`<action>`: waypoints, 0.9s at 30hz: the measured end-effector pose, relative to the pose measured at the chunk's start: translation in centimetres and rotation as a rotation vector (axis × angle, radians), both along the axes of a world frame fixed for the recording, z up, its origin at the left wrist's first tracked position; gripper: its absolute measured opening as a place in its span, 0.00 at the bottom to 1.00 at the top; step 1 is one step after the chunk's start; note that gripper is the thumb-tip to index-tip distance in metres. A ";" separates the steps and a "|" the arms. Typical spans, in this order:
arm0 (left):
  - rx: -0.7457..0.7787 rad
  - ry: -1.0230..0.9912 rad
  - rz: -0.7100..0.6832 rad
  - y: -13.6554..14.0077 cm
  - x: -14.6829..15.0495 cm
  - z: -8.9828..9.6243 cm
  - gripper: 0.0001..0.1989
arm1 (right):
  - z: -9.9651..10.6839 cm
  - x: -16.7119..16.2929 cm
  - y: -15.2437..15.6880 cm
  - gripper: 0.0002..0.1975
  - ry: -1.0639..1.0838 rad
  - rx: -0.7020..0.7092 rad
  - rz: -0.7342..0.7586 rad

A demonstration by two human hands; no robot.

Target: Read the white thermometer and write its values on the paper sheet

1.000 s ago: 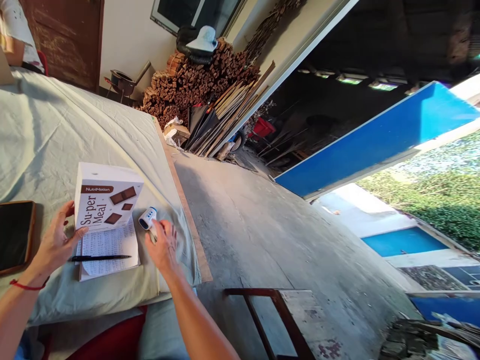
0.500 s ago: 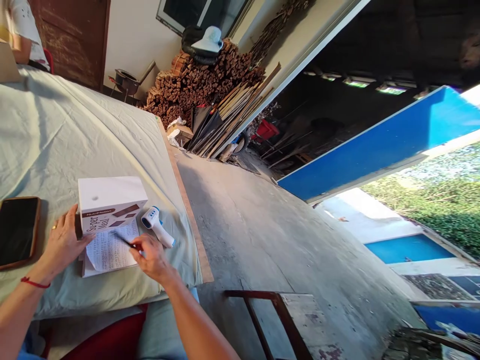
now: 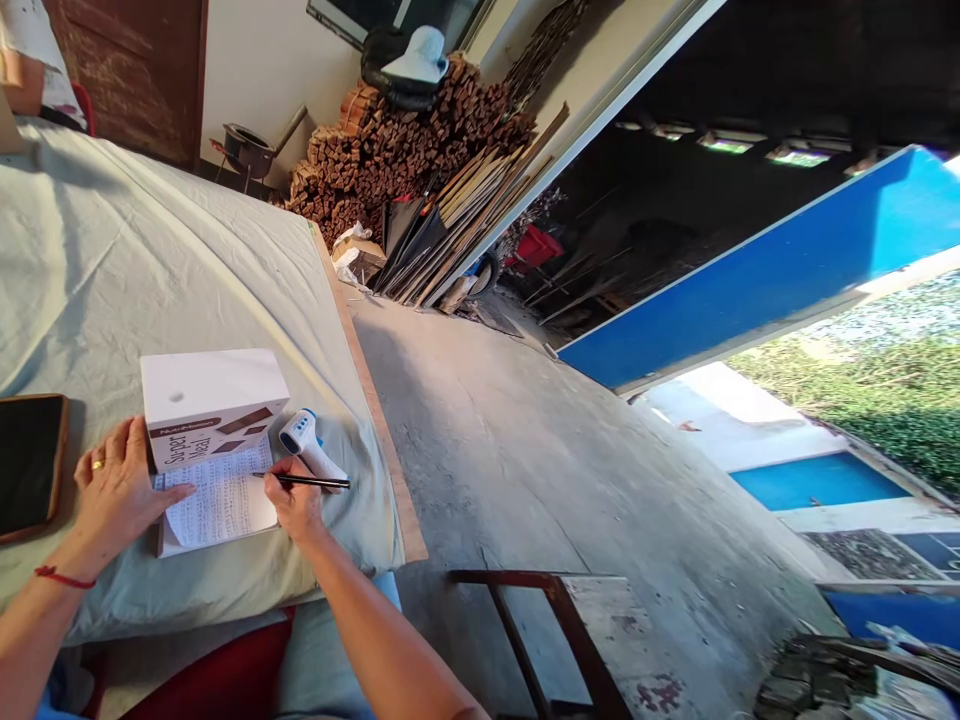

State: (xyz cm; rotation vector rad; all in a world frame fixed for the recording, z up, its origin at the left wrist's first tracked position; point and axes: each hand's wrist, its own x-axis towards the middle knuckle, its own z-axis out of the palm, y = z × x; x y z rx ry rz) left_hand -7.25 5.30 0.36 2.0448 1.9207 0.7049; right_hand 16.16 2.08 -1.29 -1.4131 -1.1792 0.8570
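Observation:
My right hand [image 3: 298, 505] pinches a black pen [image 3: 319, 482], its tip at the right part of a page covered in handwriting. That page belongs to a notebook [image 3: 217, 505] lying on the cloth. Fingers spread, my left hand [image 3: 124, 480] rests at the notebook's left side, its thumb on the paper and its fingertips by a white box [image 3: 214, 385]. The box stands over the notebook's far part and hides it. Just beyond my right hand lies a white and blue infrared thermometer [image 3: 311, 445]. A phone in a brown case [image 3: 30, 465] lies left of my left hand.
A pale cloth [image 3: 187, 270] covers the table, whose wooden edge [image 3: 375, 420] shows at right. Across the table sits another person [image 3: 37, 60]. Stacked firewood [image 3: 405, 150] lines the wall. A wooden frame [image 3: 555, 600] stands on the concrete floor at lower right.
The pen has swung round in my right hand, from pointing up-left over the page to lying nearly level, its rear end to the right. My left hand stays beside the box.

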 end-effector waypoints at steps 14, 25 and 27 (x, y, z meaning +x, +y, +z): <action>0.020 0.020 -0.012 0.1 -0.2 -0.2 0.41 | -0.6 0.0 0.2 0.06 -0.087 0.056 0.068; 0.017 0.038 -0.036 0.2 -0.5 -0.8 0.47 | -2.2 0.2 0.4 0.06 -0.210 0.159 0.032; 0.018 0.043 -0.043 0.3 -0.5 -0.9 0.47 | -2.4 0.3 0.4 0.05 -0.220 0.176 0.030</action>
